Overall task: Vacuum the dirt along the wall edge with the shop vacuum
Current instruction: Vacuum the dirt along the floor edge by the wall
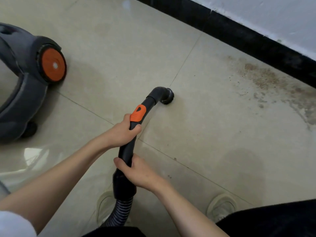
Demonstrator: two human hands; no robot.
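I hold a black vacuum wand (pixel 127 147) with an orange slider in both hands. My left hand (pixel 122 133) grips it just below the orange slider. Lower down, my right hand (pixel 136 173) grips the wand above the ribbed hose (pixel 119 212). The round brush nozzle (pixel 168 96) at the wand's tip sits on the tiled floor, well left of the dirt. Brown dirt (pixel 266 77) lies scattered along the black baseboard (pixel 248 40) at the right. The grey shop vacuum (pixel 25 79) with an orange wheel stands at the left.
The white wall (pixel 273 16) runs diagonally across the top right above the baseboard. My two light shoes (pixel 222 206) stand on the beige tiles near the bottom. Open tile floor (pixel 130 57) lies between the vacuum body and the wall.
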